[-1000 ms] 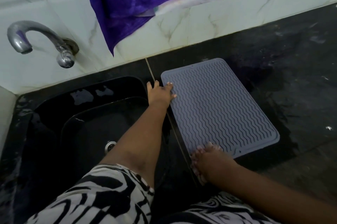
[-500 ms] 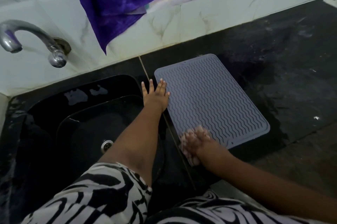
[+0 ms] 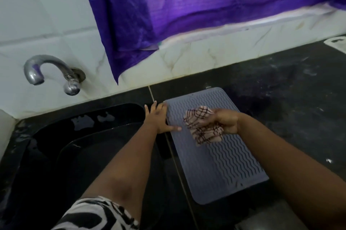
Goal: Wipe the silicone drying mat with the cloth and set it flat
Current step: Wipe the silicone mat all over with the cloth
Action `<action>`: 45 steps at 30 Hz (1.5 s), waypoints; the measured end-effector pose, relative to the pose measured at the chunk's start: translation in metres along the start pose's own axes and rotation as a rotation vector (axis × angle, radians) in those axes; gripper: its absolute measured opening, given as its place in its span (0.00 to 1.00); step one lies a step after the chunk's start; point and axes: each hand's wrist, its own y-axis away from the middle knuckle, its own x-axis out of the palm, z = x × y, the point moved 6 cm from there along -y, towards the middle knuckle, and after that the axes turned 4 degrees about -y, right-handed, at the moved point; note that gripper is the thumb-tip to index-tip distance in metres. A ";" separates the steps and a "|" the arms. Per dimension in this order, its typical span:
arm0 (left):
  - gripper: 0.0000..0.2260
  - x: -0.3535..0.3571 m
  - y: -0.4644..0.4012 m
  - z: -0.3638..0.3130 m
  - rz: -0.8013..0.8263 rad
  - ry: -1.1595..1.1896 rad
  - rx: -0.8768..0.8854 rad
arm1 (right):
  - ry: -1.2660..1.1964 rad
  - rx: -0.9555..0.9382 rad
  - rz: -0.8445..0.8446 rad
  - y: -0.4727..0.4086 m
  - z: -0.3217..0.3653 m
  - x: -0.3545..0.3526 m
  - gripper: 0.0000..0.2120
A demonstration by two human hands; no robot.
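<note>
Cloth held over the far half of a grey mat lying flat on the dark counter.

The right hand point(image 3: 227, 120) grips a bunched checked cloth point(image 3: 204, 126) above the drying mat point(image 3: 222, 162), toward its 12 o'clock end. The left hand point(image 3: 159, 119) rests with straight fingers point(image 3: 175, 128) on the mat's 9 o'clock edge, beside the black sink point(image 3: 89, 117). Bare counter point(image 3: 290, 108) lies open from 1 to 3 o'clock; a tap point(image 3: 54, 72) sits at 10 o'clock.

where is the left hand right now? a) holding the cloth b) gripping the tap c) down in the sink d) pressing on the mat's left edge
d: the left hand lies with straight fingers on the left edge of the silicone drying mat, while the right hand holds the checked cloth.
</note>
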 end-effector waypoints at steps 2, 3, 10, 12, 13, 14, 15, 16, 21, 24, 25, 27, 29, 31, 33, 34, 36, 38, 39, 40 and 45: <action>0.66 -0.008 -0.011 0.002 0.070 -0.095 0.030 | 0.042 -0.104 -0.084 -0.026 0.034 -0.002 0.18; 0.68 -0.010 -0.017 0.001 0.110 -0.146 0.030 | 0.129 -0.179 -0.157 -0.043 0.051 -0.004 0.18; 0.73 0.019 -0.042 -0.002 0.353 -0.226 -0.109 | 1.132 -0.342 -0.404 -0.156 0.092 0.028 0.21; 0.73 0.023 -0.045 0.001 0.356 -0.209 -0.117 | 1.351 -0.209 -0.319 -0.183 0.056 0.030 0.25; 0.73 0.023 -0.046 0.002 0.364 -0.216 -0.116 | 1.426 -0.199 -0.297 -0.186 0.043 0.031 0.27; 0.73 0.023 -0.046 0.002 0.371 -0.222 -0.118 | 1.458 -0.211 -0.280 -0.184 0.035 0.031 0.29; 0.73 0.023 -0.046 0.003 0.367 -0.223 -0.126 | 1.471 -0.227 -0.259 -0.178 0.031 0.031 0.30; 0.74 0.024 -0.045 0.004 0.354 -0.219 -0.132 | 1.491 -0.238 -0.232 -0.169 0.029 0.032 0.30; 0.73 0.017 -0.044 0.000 0.309 -0.203 -0.163 | 1.636 -0.066 -0.066 -0.099 -0.014 0.046 0.35; 0.73 0.013 -0.043 -0.002 0.344 -0.232 -0.180 | 1.244 0.081 0.010 -0.064 -0.023 0.031 0.25; 0.74 0.012 -0.042 -0.003 0.349 -0.230 -0.183 | 1.116 0.095 0.075 -0.058 -0.010 0.026 0.15; 0.75 0.010 -0.040 -0.005 0.354 -0.223 -0.188 | 1.050 0.001 0.123 -0.056 0.036 0.019 0.08; 0.76 0.011 -0.040 -0.004 0.356 -0.232 -0.186 | 1.123 -0.133 0.015 -0.078 0.086 0.014 0.11; 0.76 0.009 -0.041 -0.005 0.373 -0.247 -0.184 | 1.332 -0.192 -0.143 -0.117 0.113 0.021 0.17; 0.75 0.010 -0.040 -0.006 0.387 -0.252 -0.195 | 1.503 -0.070 -0.218 -0.160 0.096 0.028 0.26; 0.75 0.010 -0.040 -0.006 0.390 -0.263 -0.198 | 1.535 -0.028 -0.235 -0.177 0.077 0.028 0.30; 0.75 0.009 -0.043 -0.005 0.382 -0.288 -0.195 | 1.546 -0.106 -0.268 -0.180 0.047 0.028 0.32; 0.76 0.009 -0.044 -0.004 0.343 -0.274 -0.200 | 1.570 -0.149 -0.206 -0.161 0.027 0.031 0.33; 0.76 0.010 -0.044 -0.003 0.324 -0.267 -0.204 | 1.598 -0.111 -0.164 -0.146 0.019 0.034 0.34; 0.76 0.009 -0.044 -0.004 0.319 -0.267 -0.203 | 1.639 -0.054 -0.126 -0.132 0.012 0.037 0.35; 0.76 0.006 -0.043 -0.004 0.361 -0.271 -0.187 | 1.628 0.101 0.135 -0.046 -0.035 0.047 0.28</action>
